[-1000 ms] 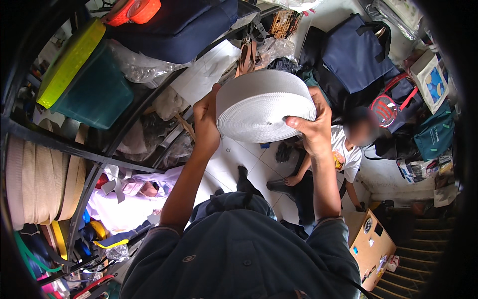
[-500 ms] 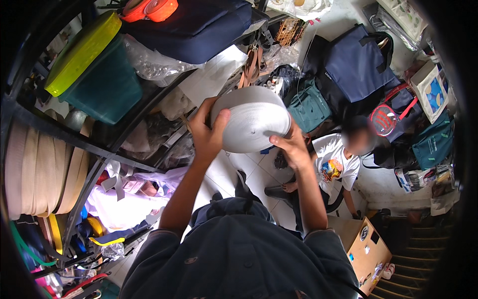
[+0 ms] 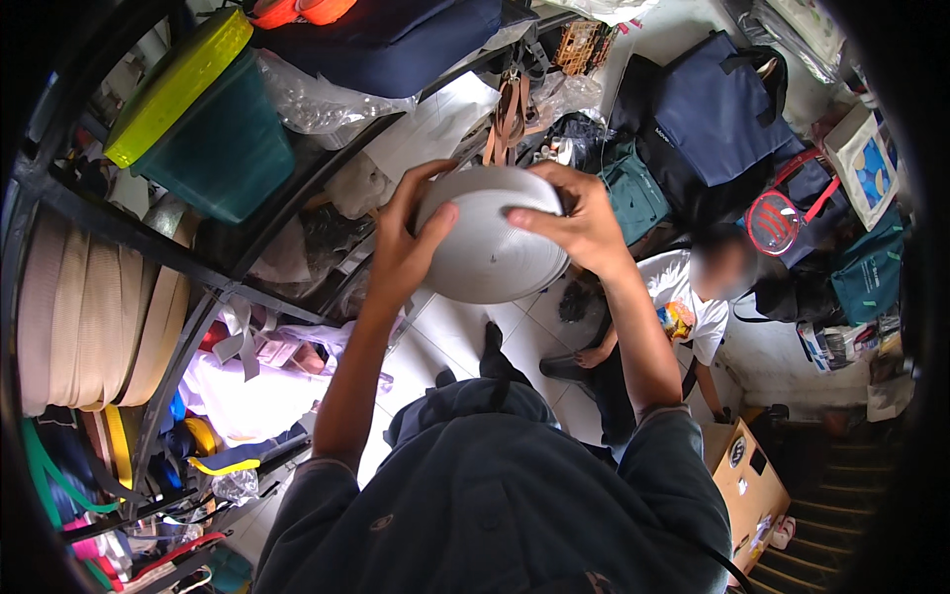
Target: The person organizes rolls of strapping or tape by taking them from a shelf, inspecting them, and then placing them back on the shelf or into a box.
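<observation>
A large, tightly wound roll of pale grey webbing (image 3: pixel 490 252) is held up in front of my chest, its flat spiral side turned toward me. My left hand (image 3: pixel 414 233) grips its left edge, thumb lying on the flat side and fingers around the rim. At the upper right edge, my right hand (image 3: pixel 582 216) holds the roll, thumb across the flat side; its other fingers reach behind the rim and are partly hidden.
Black metal shelving (image 3: pixel 134 247) on my left holds beige webbing rolls (image 3: pixel 94 317) and a green tub (image 3: pixel 223 148). To the right, a person in a white shirt (image 3: pixel 708 322) sits near a wooden box (image 3: pixel 747 475). Navy bags (image 3: pixel 712 109) stand beyond.
My right hand has shifted from the roll's lower right side up to its upper right edge. The left hand keeps its hold. The view has shifted slightly.
</observation>
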Action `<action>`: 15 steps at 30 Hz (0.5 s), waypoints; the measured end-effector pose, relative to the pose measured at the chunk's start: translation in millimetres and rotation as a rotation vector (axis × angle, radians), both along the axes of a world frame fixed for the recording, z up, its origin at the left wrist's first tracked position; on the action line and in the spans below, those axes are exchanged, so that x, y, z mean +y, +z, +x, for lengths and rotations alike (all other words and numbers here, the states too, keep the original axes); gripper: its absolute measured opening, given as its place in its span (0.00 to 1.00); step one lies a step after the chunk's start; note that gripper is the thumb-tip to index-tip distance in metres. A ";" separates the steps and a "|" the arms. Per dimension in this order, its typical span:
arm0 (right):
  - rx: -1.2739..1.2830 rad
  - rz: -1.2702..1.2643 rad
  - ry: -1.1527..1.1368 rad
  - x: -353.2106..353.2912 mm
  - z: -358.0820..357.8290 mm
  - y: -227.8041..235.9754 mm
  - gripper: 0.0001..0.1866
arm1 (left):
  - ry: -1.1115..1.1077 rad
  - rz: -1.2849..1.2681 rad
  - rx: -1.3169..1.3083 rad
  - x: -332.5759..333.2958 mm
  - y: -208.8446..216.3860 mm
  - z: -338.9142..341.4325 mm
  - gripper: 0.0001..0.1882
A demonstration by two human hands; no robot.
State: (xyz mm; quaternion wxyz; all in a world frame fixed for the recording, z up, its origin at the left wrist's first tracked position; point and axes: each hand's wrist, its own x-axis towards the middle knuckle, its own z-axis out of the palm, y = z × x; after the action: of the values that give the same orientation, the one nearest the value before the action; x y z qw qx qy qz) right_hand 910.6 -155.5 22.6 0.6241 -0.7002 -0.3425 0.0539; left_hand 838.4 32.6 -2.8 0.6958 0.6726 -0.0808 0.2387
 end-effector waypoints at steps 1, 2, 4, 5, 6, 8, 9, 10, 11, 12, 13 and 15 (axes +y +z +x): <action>0.079 -0.004 -0.019 -3.9 -0.5 1.8 0.14 | 0.034 -0.028 0.010 -1.5 -11.0 -0.6 0.20; 0.108 0.087 -0.049 -3.5 0.4 -2.0 0.14 | 0.067 -0.056 0.021 -3.5 -26.8 -1.8 0.22; 0.154 0.251 -0.123 -4.4 1.8 -16.6 0.15 | 0.155 -0.216 0.068 -19.6 -39.2 -6.3 0.24; 0.169 0.325 -0.162 -3.0 2.8 -26.2 0.15 | 0.203 -0.271 0.053 -27.4 -44.7 -3.1 0.25; 0.184 0.404 -0.201 -0.7 4.0 -33.5 0.15 | 0.252 -0.322 0.037 -34.0 -49.6 1.0 0.25; 0.311 0.583 -0.220 4.1 0.6 -42.4 0.17 | 0.331 -0.403 0.026 -47.0 -55.1 8.7 0.25; 0.373 0.675 -0.227 3.9 1.4 -46.3 0.17 | 0.364 -0.433 0.028 -53.4 -50.2 13.9 0.24; 0.382 0.628 -0.199 -4.3 6.0 -53.7 0.19 | 0.396 -0.463 0.030 -57.9 -44.9 18.9 0.23; 0.320 0.535 -0.136 -14.9 14.4 -51.9 0.20 | 0.355 -0.379 0.035 -54.9 -39.8 25.2 0.22; 0.256 0.444 -0.079 -29.0 24.8 -47.8 0.20 | 0.309 -0.294 0.042 -46.2 -33.9 34.1 0.21; 0.193 0.352 -0.020 -40.5 35.5 -40.5 0.21 | 0.265 -0.208 0.048 -36.8 -25.8 42.9 0.21; 0.029 0.219 -0.036 -57.8 55.8 -11.4 0.31 | 0.100 0.037 0.026 -27.9 -2.4 60.0 0.20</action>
State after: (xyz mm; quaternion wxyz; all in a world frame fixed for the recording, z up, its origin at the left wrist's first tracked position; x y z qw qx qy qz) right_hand 966.4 -213.3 11.2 0.7027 -0.6331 -0.3244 0.0151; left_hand 898.4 4.8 -5.2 0.6716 0.6914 -0.0423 0.2630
